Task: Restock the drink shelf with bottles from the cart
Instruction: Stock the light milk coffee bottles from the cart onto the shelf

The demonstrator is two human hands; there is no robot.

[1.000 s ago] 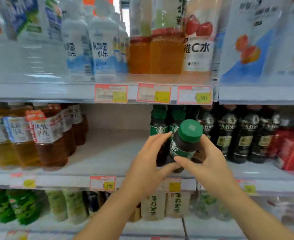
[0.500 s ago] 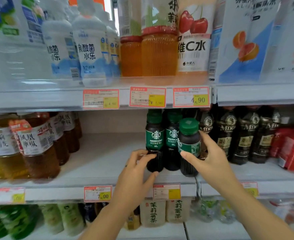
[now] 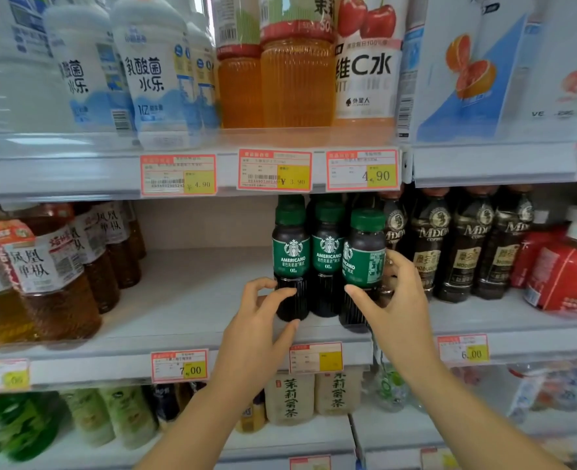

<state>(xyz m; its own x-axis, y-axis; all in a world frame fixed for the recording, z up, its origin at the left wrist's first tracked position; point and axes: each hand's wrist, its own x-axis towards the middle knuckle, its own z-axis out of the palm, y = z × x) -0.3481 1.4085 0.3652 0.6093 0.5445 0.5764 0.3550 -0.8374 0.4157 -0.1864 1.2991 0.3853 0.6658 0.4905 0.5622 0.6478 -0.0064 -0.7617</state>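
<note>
Three dark coffee bottles with green caps and green labels stand upright side by side on the middle shelf (image 3: 178, 300). My right hand (image 3: 395, 307) grips the rightmost bottle (image 3: 365, 262), thumb on its front and fingers behind it. My left hand (image 3: 263, 320) has its fingertips on the ribbed base of the leftmost bottle (image 3: 290, 256). The middle bottle (image 3: 328, 256) stands between them, untouched. The cart is out of view.
Brown tea bottles (image 3: 56, 276) stand at the left of the same shelf, with bare shelf between them and the coffee. Dark coffee bottles (image 3: 463, 245) and red packs (image 3: 568, 269) fill the right. Shelves above and below are stocked; price tags (image 3: 275, 169) line the edges.
My right hand brought the green-capped bottle from in front of the shelf and set it upright beside the other two. My left hand moved from that bottle to the leftmost bottle's base.
</note>
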